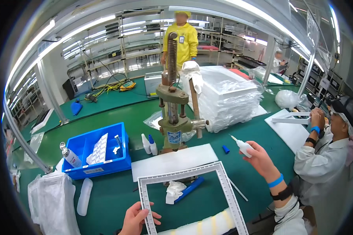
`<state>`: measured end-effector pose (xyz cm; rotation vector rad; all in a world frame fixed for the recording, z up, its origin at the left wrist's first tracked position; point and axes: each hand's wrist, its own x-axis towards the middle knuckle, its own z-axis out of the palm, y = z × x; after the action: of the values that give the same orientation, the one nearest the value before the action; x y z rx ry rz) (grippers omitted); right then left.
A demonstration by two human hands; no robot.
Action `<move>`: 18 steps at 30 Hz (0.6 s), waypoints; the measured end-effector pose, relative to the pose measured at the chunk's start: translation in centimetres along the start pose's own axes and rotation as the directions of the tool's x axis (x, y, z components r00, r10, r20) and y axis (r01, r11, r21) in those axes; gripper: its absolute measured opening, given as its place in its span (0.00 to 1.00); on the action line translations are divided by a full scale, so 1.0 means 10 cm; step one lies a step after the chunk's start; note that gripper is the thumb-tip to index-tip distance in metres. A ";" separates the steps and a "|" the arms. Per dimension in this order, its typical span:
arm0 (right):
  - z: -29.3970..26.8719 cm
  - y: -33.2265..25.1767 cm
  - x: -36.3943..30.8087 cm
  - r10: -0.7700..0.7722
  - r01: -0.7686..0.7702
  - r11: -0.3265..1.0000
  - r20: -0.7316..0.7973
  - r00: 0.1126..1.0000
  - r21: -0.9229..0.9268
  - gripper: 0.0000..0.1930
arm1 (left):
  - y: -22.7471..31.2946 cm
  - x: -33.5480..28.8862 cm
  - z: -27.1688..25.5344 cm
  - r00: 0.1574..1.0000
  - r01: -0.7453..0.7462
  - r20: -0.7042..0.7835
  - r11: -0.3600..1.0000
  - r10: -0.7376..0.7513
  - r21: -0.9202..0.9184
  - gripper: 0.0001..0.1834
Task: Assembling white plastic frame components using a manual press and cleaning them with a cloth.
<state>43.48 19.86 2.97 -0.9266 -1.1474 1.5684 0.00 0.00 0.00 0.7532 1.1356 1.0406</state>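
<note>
From the head view, my left hand [135,219] pinches the near-left corner of the white frame [190,196] lying at the table's [113,192] near edge. My right hand [259,156] grips a small white glue bottle [242,146], nozzle raised. I'd keep the frame flat and bring the nozzle down steadily. The blue bin [96,150] holds white parts and a tube.

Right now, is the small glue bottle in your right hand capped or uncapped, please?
Uncapped: the glue bottle in the right hand shows its bare nozzle; a blue cap lies nearby.
</note>
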 end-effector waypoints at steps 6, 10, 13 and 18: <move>-0.19 0.30 0.09 -0.056 0.044 0.993 -0.107 0.993 -0.110 0.18 | -0.02 0.01 0.04 0.999 0.001 -0.050 1.000 0.000 0.015 0.25; -0.27 0.45 0.10 -0.195 0.168 0.972 -0.167 0.967 -0.166 0.19 | 0.02 0.09 -0.02 0.999 0.015 0.049 0.999 -0.017 0.032 0.23; -0.38 0.58 0.11 -0.294 0.224 0.925 -0.206 0.933 -0.308 0.19 | 0.01 0.17 -0.19 1.000 0.015 -0.006 0.988 -0.014 0.156 0.23; -0.45 0.68 0.18 -0.401 0.286 0.857 -0.207 0.892 -0.429 0.14 | 0.18 0.21 -0.27 0.936 -0.111 -0.196 0.773 0.293 0.624 0.15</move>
<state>45.47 21.89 -4.83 -1.0924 -1.3485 0.8883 -2.89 2.49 0.11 1.2930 1.7081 0.9843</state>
